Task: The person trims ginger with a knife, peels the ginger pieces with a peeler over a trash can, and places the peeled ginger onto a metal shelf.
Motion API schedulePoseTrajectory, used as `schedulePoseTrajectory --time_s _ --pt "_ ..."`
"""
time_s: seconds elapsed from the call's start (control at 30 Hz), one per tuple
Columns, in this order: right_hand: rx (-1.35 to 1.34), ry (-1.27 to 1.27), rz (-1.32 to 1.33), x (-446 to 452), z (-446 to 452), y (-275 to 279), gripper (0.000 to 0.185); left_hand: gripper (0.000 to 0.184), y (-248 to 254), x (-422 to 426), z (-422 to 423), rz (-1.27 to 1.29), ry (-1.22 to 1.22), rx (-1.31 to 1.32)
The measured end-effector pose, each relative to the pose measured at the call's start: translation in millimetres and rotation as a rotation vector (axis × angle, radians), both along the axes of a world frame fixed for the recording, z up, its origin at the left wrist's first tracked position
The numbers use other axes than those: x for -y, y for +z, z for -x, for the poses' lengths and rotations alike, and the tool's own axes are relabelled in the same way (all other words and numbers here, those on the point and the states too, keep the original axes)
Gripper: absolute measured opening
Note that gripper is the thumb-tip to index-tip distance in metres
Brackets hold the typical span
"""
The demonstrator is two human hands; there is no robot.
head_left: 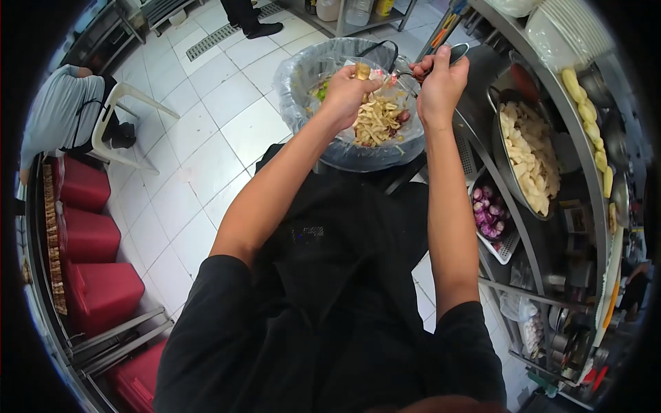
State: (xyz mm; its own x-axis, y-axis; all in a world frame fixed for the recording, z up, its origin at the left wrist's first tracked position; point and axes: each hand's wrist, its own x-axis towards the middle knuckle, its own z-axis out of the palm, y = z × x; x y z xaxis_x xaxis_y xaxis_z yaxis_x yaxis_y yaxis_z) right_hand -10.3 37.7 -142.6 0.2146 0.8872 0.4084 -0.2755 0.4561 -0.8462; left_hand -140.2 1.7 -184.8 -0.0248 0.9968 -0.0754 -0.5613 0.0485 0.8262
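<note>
My left hand (348, 93) is closed around a small brownish piece of produce (362, 71), its top showing above the fingers. In my right hand (441, 82) is a utensil with a dark handle (458, 54), its thin metal part pointing left toward the piece. Both hands are over a round bin lined with clear plastic (372, 162). Inside the bin lies a heap of pale yellowish peelings (377, 122), with some green bits at the left. The exact tip of the utensil is too small to make out.
At right, a metal shelf holds a large pan of pale cut pieces (527, 155) and a basket of purple onions (487, 213). Red bins (103, 296) line the left side. A person (69, 110) is beside a white chair (113, 110); another person's shoes (264, 29) show at the top.
</note>
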Motion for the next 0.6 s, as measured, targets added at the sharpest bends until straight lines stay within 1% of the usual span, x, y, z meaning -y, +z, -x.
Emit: schedulePoseTrajectory --time_s 0.07,0.17,0.27,0.37,0.47,0.6 --pt "-0.065 0.035 0.010 1.1 -1.3 0.6 0.020 0.020 6.9 0.7 -2.7 0.041 -0.025 0.080" --pt "-0.200 0.131 0.048 3.7 -4.4 5.2 0.019 0.027 -5.1 -10.3 10.8 0.202 -0.066 0.326" --pt "-0.297 0.250 0.087 9.3 -2.2 10.4 0.018 0.037 -5.5 -8.0 8.8 0.173 -0.099 0.348" --pt "-0.311 0.325 0.102 16.9 4.1 14.5 0.017 0.035 4.9 -0.5 0.3 0.148 -0.085 0.334" --pt "-0.344 0.370 0.131 20.1 7.2 17.3 0.015 0.032 9.3 -0.3 -3.6 0.071 -0.161 0.373" --pt "-0.394 0.382 0.186 23.6 4.8 25.1 0.014 0.033 16.9 0.5 -10.7 0.068 -0.120 0.442"
